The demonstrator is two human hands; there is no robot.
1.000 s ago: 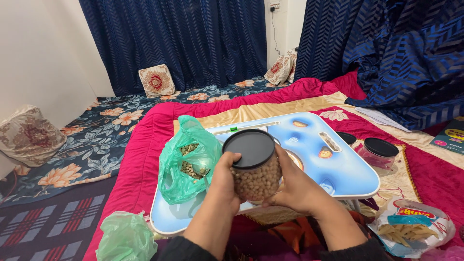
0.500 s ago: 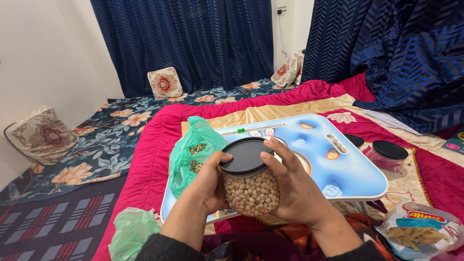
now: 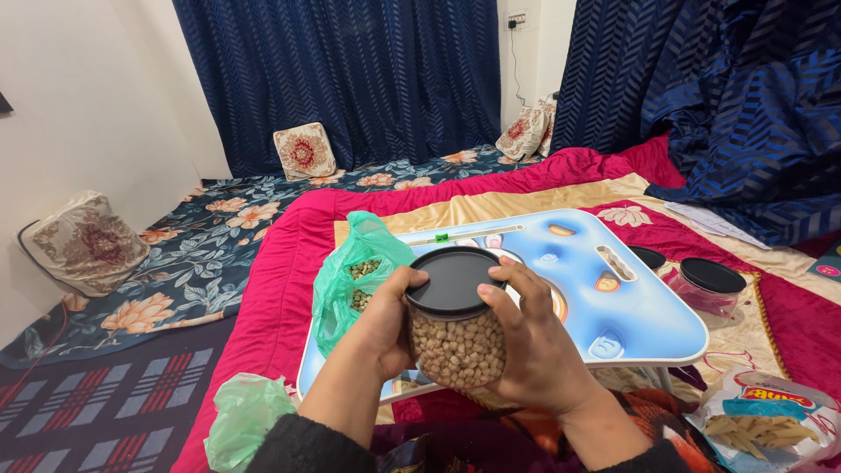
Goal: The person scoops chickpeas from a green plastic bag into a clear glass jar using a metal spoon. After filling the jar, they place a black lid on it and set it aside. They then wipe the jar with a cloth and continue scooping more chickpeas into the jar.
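- A blue lap table (image 3: pixel 613 337) with white edges stood on a pink and cream quilt (image 3: pixel 280 263), in a room hung with dark blue curtains (image 3: pixel 350 70); a white wall (image 3: pixel 79 96) rose on the left.
- A floral sheet (image 3: pixel 201 254) covered the floor beyond the quilt, with patterned cushions (image 3: pixel 302 151) propped by the curtains and another cushion by the wall.
- A green bag (image 3: pixel 346 280) of pale green pulses sat open on the table's left end, just behind the left hand (image 3: pixel 385 320).
- An empty-looking green bag lay crumpled at the quilt's near left corner.
- Two black-lidded jars (image 3: pixel 705 285) sat on the quilt to the right of the table; one held something pink, the other was mostly hidden behind the table edge.
- A packet of pasta (image 3: pixel 762 416) lay at the lower right.
- A clear jar (image 3: pixel 457 346) full of chickpeas was held in the air above the table's near edge, close to the person's body.
- The left hand clasped the jar's side, thumb on the rim of the black lid (image 3: pixel 454 280).
- The right hand (image 3: pixel 534 346) wrapped the other side, fingertips pressed on the lid's edge.
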